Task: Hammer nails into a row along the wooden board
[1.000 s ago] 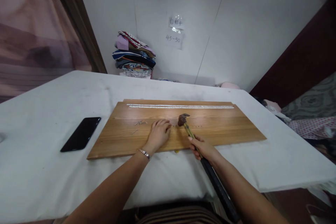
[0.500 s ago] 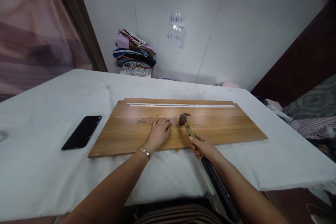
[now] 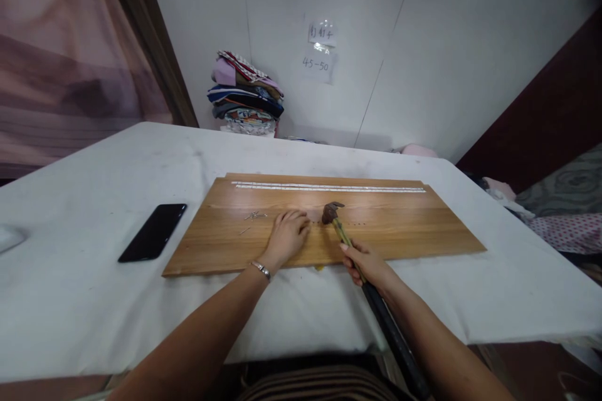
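A claw hammer (image 3: 344, 235) with a rusty head and a long black lower handle is gripped in my right hand (image 3: 367, 263), fingers wrapped round its yellowish neck. The hammer's head is low over the wooden board (image 3: 404, 241), by a row of small dark nail heads (image 3: 360, 223). Palm down on the board, my left hand (image 3: 288, 235) has its fingers curled together just left of the hammer head. Its fingertips hide whatever they may pinch. To the left of that hand lies a small heap of loose nails (image 3: 255, 216), with one nail (image 3: 245, 230) apart from it.
Two white measuring strips (image 3: 329, 187) run along the board's far side. A black phone (image 3: 154, 232) lies left of the board on the white-covered table (image 3: 84, 313). Folded clothes (image 3: 249, 97) are stacked by the wall, below paper signs (image 3: 320, 66). A white object (image 3: 9, 237) shows at the left edge.
The view has shifted slightly, so everything sits a little further right. Both hands and the hammer keep nearly the same places over the board.
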{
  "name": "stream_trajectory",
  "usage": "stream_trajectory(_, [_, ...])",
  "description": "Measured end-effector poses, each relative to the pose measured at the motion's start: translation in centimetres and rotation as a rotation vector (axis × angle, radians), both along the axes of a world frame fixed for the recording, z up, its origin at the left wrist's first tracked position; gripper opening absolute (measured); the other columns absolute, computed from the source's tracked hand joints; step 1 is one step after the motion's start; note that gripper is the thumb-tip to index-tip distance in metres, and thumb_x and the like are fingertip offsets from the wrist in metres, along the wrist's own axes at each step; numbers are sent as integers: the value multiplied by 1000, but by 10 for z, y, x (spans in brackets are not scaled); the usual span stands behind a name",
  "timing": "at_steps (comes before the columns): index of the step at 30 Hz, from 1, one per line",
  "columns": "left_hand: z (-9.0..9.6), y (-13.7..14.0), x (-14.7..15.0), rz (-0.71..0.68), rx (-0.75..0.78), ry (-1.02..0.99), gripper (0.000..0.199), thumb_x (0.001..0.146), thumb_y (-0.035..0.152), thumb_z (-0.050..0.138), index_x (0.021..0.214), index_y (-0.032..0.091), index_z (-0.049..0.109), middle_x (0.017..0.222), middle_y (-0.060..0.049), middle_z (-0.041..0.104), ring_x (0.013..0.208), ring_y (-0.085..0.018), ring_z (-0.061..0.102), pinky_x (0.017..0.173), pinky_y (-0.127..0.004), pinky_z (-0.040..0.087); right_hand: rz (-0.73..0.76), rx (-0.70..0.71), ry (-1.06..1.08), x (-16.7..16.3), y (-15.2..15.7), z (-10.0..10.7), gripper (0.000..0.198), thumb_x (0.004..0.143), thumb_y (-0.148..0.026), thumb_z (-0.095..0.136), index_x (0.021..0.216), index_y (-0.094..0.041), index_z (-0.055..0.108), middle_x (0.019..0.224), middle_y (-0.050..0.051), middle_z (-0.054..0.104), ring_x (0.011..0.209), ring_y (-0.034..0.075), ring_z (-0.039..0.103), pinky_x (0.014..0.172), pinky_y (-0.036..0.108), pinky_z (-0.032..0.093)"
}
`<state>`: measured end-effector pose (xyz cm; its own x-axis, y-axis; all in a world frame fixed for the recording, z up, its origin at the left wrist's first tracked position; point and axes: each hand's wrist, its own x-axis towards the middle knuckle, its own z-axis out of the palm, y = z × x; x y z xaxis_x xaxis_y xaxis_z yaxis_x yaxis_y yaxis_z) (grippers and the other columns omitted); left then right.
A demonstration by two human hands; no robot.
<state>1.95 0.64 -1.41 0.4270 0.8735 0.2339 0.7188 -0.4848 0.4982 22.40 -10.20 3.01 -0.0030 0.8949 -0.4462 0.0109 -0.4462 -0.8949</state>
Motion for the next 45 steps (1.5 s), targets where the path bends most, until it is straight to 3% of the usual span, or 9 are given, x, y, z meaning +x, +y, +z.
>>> stream_trajectory(26, [-3,2,1,-4,0,-21,24,97,23,58,110,26,77,136,-6,71,133,-25,59,117,-47,37,-10,1,-24,-1,-1,4,63,58,-74,76,80,-26,41,55,-13,45,36,4,35,33,20,24])
stream_trajectory(45, [3,0,0,10,-19,-9,23,96,22,59,109,25,77,138,-7,71,135,-25,58,119,-47,36,-7,23,-9,2,-1,3,60,62,-72,77,80,-25,43,56,-13,46,37,4,35,34,20,26])
